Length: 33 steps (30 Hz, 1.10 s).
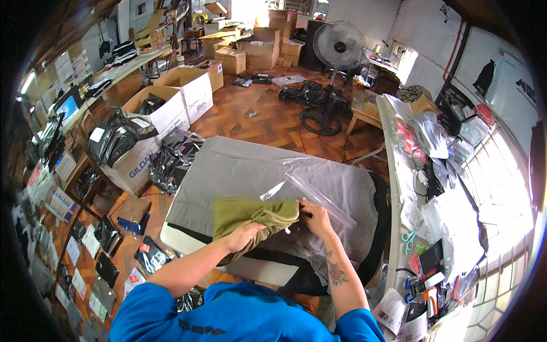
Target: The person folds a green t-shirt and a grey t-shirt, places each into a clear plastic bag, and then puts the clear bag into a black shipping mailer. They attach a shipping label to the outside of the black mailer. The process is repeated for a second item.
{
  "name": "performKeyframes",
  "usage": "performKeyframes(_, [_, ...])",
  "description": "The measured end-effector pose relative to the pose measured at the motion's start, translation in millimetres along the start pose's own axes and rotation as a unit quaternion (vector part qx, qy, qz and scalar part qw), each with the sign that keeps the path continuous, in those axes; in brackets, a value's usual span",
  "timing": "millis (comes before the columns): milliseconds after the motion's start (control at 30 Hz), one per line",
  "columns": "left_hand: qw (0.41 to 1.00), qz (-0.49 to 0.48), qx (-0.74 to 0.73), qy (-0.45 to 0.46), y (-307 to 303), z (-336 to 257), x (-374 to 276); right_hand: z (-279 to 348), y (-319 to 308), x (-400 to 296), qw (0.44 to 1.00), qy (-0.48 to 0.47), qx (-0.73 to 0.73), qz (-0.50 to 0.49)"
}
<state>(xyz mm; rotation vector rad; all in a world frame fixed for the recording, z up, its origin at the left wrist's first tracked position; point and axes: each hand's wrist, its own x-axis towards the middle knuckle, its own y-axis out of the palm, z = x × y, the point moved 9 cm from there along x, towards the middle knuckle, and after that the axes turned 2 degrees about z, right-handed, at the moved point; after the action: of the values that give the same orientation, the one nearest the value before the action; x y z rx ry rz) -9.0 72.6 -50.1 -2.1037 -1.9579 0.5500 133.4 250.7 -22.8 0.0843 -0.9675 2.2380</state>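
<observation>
An olive-green folded cloth garment is held above a table draped in grey fabric. My left hand grips its near side, thumb on top, with the cloth bunched beneath. At the garment's right end, my right hand has its fingers bent around the edge of the cloth. A clear plastic bag lies on the grey fabric just beyond my right hand. A small white tag shows under the garment's right end. The fingertips of my right hand are partly hidden.
On the right, a long side table holds scissors, papers and plastic packaging. Cardboard boxes and black plastic bundles stand to the left. Packaged garments cover the floor at lower left. A pedestal fan stands beyond the table.
</observation>
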Motion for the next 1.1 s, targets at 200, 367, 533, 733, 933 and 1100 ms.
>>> performKeyframes(200, [0.974, 0.056, 0.138, 0.172, 24.3, -43.1, -6.7, -20.8, -11.1, 0.2, 0.953, 0.147, 0.264, 0.003])
performKeyframes(367, [0.955, -0.011, 0.268, 0.126, 43.5, -29.6, 40.3, -27.7, -16.4, -13.6, 0.91, 0.118, 0.397, -0.014])
performKeyframes(533, [0.88, -0.264, -0.395, 0.023, 21.5, 21.0, 104.3, 16.4, -27.8, -12.4, 0.991, 0.004, 0.136, -0.021])
performKeyframes(733, [0.929, -0.229, 0.286, 0.056, 38.4, -105.4, 63.6, 39.4, -57.6, -58.5, 0.978, 0.165, -0.098, -0.081])
performKeyframes(933, [0.928, -0.046, 0.355, 0.099, 89.8, -111.6, 94.9, 75.4, -81.6, -60.3, 0.947, 0.077, -0.206, -0.234])
performKeyframes(1100, [0.926, -0.206, 0.192, 0.25, 65.7, -89.3, 128.7, 117.3, -80.9, -64.2, 0.888, 0.058, -0.342, -0.302])
